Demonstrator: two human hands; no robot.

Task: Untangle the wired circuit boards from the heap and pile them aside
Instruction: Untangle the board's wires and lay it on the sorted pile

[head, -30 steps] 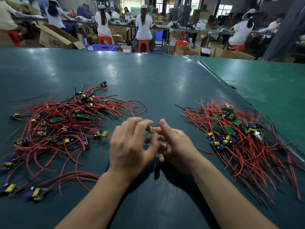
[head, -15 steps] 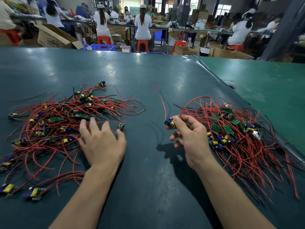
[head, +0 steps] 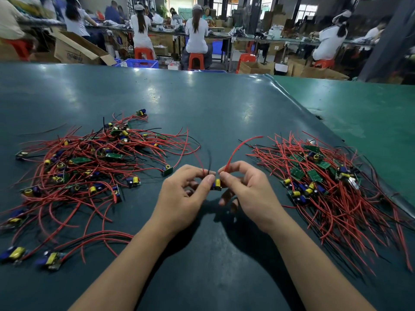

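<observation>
Both hands now meet mid-table: left hand off the tangled heap, right hand back from the sorted pile. Fingertips pinch one circuit board between them; right apparently holds its red lead, straightening it for piling.

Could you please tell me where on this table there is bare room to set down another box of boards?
The far stretch of the green mat beyond both piles is bare. A bare lane also runs between the tangled heap and the sorted pile, though the left hand and right hand occupy its middle, holding a circuit board. Either side is crowded with wires.
</observation>
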